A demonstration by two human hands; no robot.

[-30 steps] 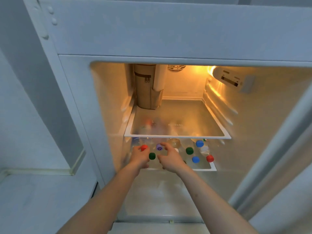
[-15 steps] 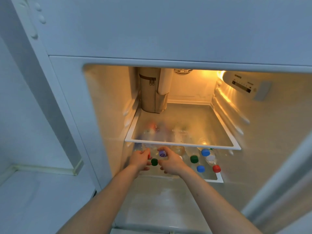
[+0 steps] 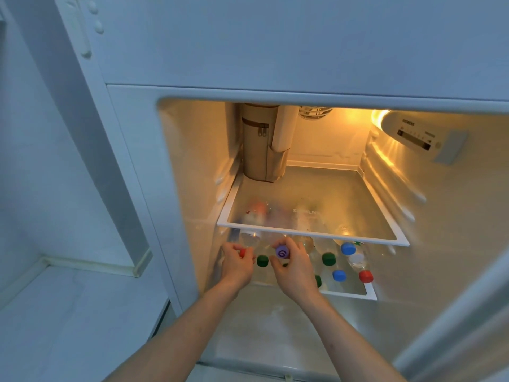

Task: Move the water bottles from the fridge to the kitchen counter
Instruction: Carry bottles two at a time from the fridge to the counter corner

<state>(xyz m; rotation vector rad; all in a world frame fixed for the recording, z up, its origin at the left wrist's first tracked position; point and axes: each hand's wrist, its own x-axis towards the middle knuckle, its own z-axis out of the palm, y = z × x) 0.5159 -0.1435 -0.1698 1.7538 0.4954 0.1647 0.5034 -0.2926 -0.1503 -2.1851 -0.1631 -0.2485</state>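
Both arms reach into the open fridge (image 3: 192, 166), under the front edge of the upper glass shelf (image 3: 311, 232). The left hand (image 3: 237, 264) curls round the neck of a red-capped bottle (image 3: 243, 252) at the far left of the lower shelf (image 3: 370, 295), close against the fridge's left wall. The right hand (image 3: 296, 268) pinches a purple-capped bottle (image 3: 282, 252) just beside it. A green-capped bottle (image 3: 262, 261) stands between the two hands. More water bottles (image 3: 348, 248) crowd the lower shelf to the right, caps near its white front rim. A tan zipped pouch (image 3: 257, 144) stands in the upper shelf's back-left corner.
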